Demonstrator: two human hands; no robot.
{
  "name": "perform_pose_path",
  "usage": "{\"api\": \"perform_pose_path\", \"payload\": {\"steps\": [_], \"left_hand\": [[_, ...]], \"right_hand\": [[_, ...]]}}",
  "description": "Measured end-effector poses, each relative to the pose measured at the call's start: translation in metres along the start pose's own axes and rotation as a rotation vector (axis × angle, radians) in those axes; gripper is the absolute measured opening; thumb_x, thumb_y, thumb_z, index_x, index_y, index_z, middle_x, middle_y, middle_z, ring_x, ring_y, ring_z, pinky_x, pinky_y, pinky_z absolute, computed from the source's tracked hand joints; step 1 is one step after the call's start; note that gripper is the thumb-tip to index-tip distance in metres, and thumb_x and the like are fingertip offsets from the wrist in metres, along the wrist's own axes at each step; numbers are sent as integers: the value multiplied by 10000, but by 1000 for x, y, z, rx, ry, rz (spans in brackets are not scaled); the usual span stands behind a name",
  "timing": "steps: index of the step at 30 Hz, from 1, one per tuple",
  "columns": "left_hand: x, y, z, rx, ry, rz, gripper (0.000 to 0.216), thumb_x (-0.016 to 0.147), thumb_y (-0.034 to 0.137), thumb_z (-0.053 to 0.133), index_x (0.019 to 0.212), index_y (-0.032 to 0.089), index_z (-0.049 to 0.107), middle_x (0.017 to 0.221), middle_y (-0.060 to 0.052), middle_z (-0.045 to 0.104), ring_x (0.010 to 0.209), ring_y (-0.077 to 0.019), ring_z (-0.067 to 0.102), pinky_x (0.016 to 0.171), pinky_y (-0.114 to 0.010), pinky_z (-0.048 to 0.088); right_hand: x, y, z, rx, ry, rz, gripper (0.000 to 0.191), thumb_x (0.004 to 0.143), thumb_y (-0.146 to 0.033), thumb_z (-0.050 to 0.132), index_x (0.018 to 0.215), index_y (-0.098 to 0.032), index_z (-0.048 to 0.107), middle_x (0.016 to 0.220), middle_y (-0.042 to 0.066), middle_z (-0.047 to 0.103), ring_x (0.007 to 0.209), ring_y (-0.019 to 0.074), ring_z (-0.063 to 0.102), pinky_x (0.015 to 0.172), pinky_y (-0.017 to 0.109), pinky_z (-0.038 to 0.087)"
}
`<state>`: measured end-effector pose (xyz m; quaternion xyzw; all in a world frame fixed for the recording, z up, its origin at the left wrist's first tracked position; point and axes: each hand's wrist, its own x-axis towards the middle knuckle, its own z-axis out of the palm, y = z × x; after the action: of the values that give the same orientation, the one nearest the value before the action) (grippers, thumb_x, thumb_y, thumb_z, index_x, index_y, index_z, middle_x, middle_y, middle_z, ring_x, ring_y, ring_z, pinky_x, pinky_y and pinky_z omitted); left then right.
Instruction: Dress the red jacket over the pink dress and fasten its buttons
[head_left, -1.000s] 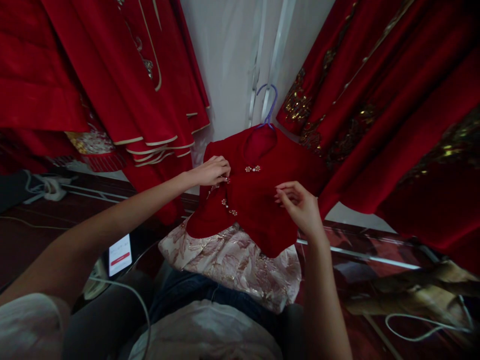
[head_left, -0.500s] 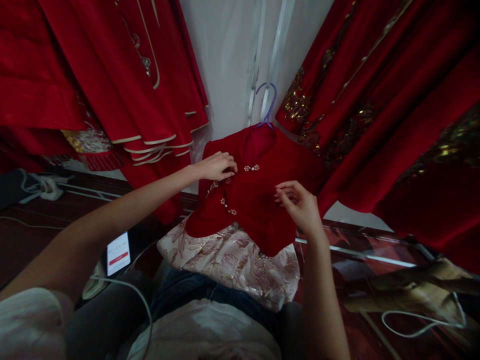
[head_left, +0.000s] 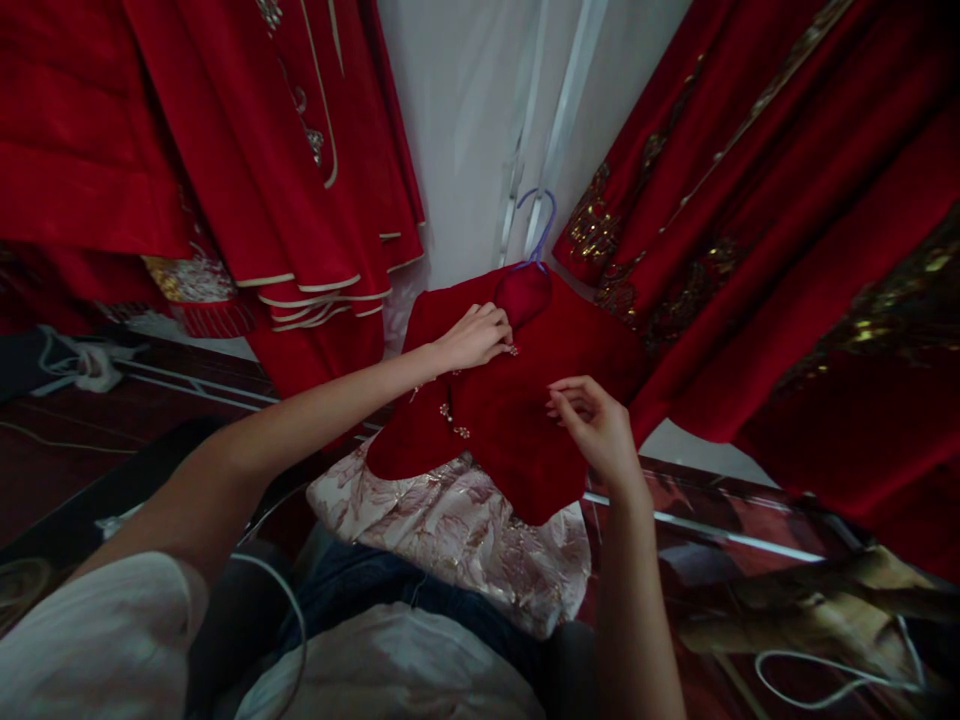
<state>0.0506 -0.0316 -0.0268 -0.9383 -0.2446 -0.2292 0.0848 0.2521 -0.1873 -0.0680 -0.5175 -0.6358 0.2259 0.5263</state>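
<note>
A small dark red jacket (head_left: 517, 410) with pearl button clasps hangs on a purple hanger (head_left: 537, 225) above a pale floral brocade skirt (head_left: 457, 530) that spreads over my lap. My left hand (head_left: 474, 336) rests on the jacket's chest just below the collar, fingers curled and pinched at the top clasp. My right hand (head_left: 592, 425) lies against the jacket's right side, fingers bent and pinching a fold of the red cloth.
Red garments with cream trim (head_left: 300, 180) hang at the left. Red robes with gold embroidery (head_left: 750, 220) hang at the right. A white wall and white straps (head_left: 525, 120) show between them. A white cable (head_left: 832, 680) lies on the patterned floor at the lower right.
My left hand has slid right and up along the jacket front, from the left-side clasps to the clasp under the collar. The right hand has barely moved. The phone at lower left is out of sight.
</note>
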Motion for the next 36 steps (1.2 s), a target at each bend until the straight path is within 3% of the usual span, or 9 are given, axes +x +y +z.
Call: {"api": "perform_pose_path", "payload": {"steps": [11, 16, 22, 27, 30, 32, 34, 36], "left_hand": [[4, -9, -5, 85, -97, 160, 200, 874, 259, 557, 1025, 187, 666, 1066, -113, 551, 1049, -261, 465, 909, -395, 321], [5, -16, -11, -76, -70, 206, 172, 838, 290, 599, 964, 200, 675, 1043, -82, 595, 1019, -227, 502, 926, -362, 319], [3, -14, -14, -156, -35, 212, 164, 865, 322, 580, 872, 181, 664, 871, -49, 654, 907, -183, 567, 884, -341, 364], [3, -16, -8, -78, -4, 221, 132, 905, 257, 533, 912, 194, 649, 815, -15, 693, 866, -151, 636, 1053, -376, 352], [3, -16, -4, 46, 14, 230, 169, 925, 205, 468, 927, 177, 635, 795, -27, 705, 824, -141, 660, 1105, -371, 320], [2, -14, -1, 113, 5, 247, 197, 931, 203, 435, 951, 154, 625, 838, -62, 714, 829, -153, 665, 1081, -375, 339], [0, -12, 2, 163, -48, 231, 230, 929, 226, 424, 963, 129, 630, 882, -105, 720, 833, -180, 670, 1001, -376, 391], [-4, -11, 6, 211, -151, 124, 240, 898, 248, 465, 904, 110, 661, 850, -140, 722, 806, -220, 678, 887, -370, 436]], "right_hand": [[-1, -1, 2, -4, -16, -5, 268, 870, -436, 584, 989, -198, 615, 823, 52, 691, 721, 160, 689, 633, 277, 578], [1, 0, 3, -14, -37, 8, 257, 873, -425, 582, 993, -199, 612, 835, 51, 689, 720, 156, 683, 637, 276, 568], [0, 0, 9, 1, -58, 17, 248, 875, -415, 580, 983, -193, 608, 825, 52, 684, 725, 160, 677, 650, 283, 566], [11, -3, 12, -20, -1, -54, 233, 856, -409, 602, 960, -203, 635, 986, 72, 672, 905, 185, 656, 771, 326, 570], [40, -16, 27, 135, 183, -178, 250, 839, -400, 616, 1001, -210, 607, 1094, 76, 640, 1069, 186, 609, 964, 369, 501], [65, -26, 47, 240, 206, -228, 312, 853, -419, 581, 1088, -216, 560, 1200, 87, 607, 1172, 185, 565, 1061, 386, 422], [87, -33, 74, 284, 196, -191, 435, 877, -469, 501, 1224, -207, 481, 1325, 113, 538, 1278, 198, 487, 1103, 413, 369], [100, -35, 99, 199, 249, -36, 590, 867, -512, 472, 1319, -140, 396, 1403, 189, 452, 1340, 261, 411, 1113, 484, 327]]}}
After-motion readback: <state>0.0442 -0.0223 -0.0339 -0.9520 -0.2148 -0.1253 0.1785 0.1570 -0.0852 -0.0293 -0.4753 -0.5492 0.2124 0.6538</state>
